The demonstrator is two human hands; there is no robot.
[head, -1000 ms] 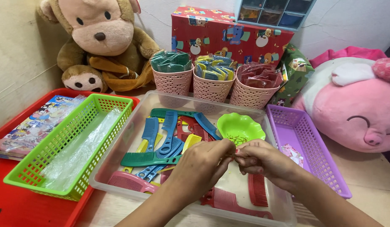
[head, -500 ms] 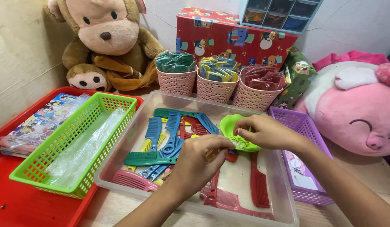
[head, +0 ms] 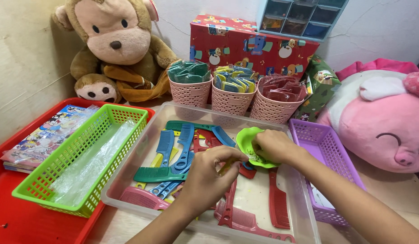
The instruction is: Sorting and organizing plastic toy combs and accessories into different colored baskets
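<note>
Two hands work over a clear tub of combs.

Head view: the right hand [head: 275, 147] grips the rim of a small green bowl [head: 248, 143], which sits tilted over the clear tub [head: 304, 217], its open side facing the camera. The left hand [head: 209, 174] is pinched narrow just left of the bowl, above the combs [head: 173, 156]; what it pinches I cannot tell. The right hand is nearer the bowl. Most combs lie with their long axis running away from the camera.
</note>
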